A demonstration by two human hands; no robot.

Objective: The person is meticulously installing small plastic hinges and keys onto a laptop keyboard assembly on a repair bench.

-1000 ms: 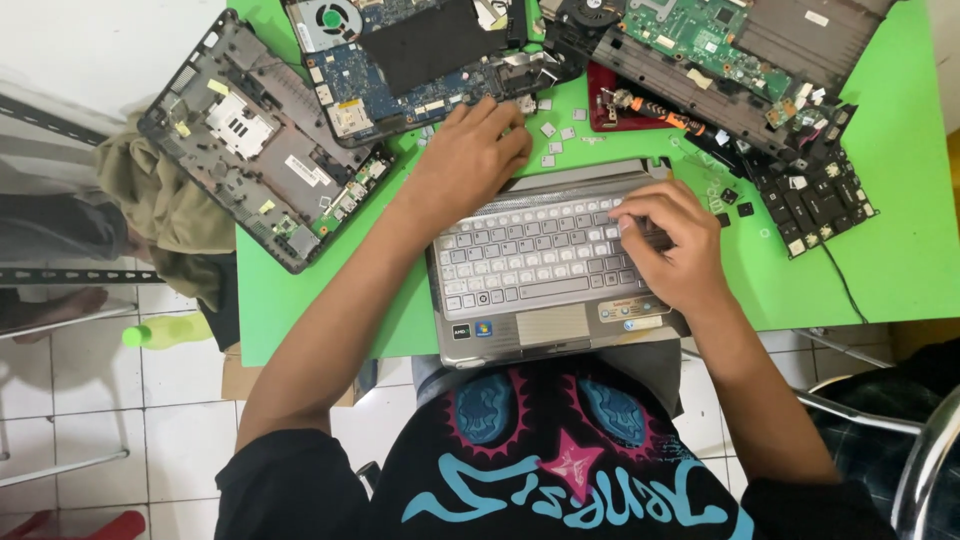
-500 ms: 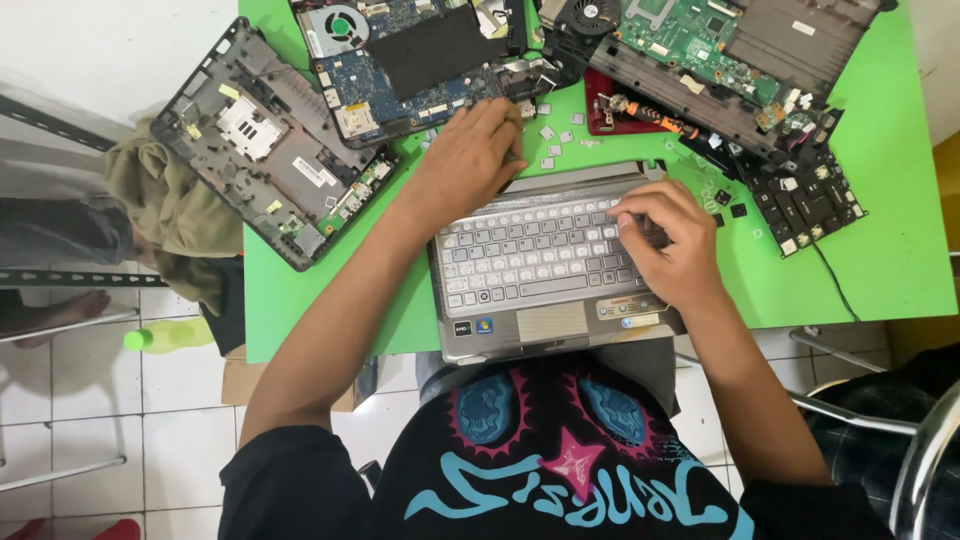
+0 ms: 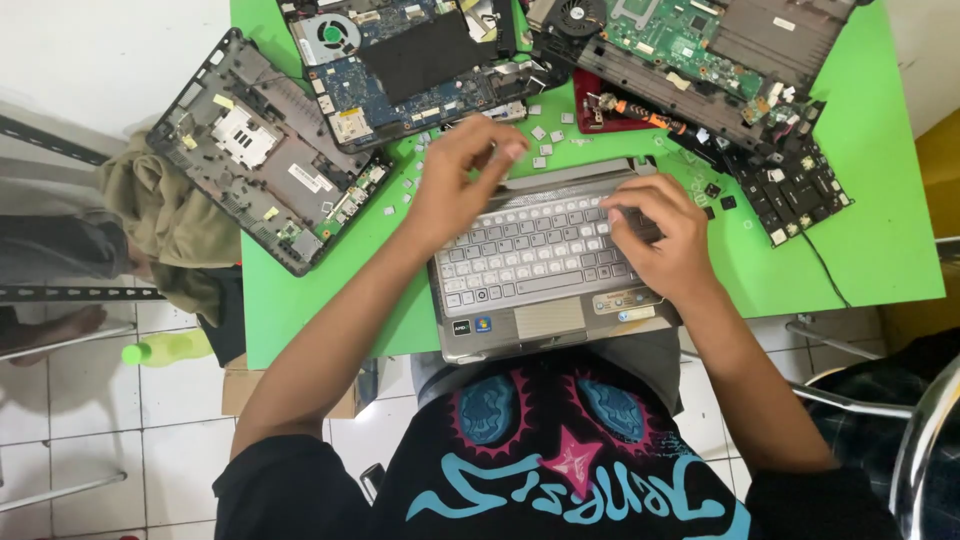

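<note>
The laptop (image 3: 540, 265) lies at the near edge of the green surface (image 3: 860, 200). Most keys look seated. Loose keycaps (image 3: 545, 140) wait behind it. The left hand (image 3: 455, 180) pinches something small, I cannot tell what; the right hand (image 3: 665, 235), fingers curled, presses the keyboard.

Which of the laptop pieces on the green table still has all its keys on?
The silver laptop base under both hands; its light keyboard is full, while the others around it show bare boards, fans or empty shells.

A green surface (image 3: 880, 220) carries a silver laptop base (image 3: 545, 265) at its near edge. Behind it lie loose keycaps (image 3: 548, 148), a grey bottom shell (image 3: 265, 150), two bare circuit boards (image 3: 420, 55) and a black keyboard piece (image 3: 795, 190).
</note>
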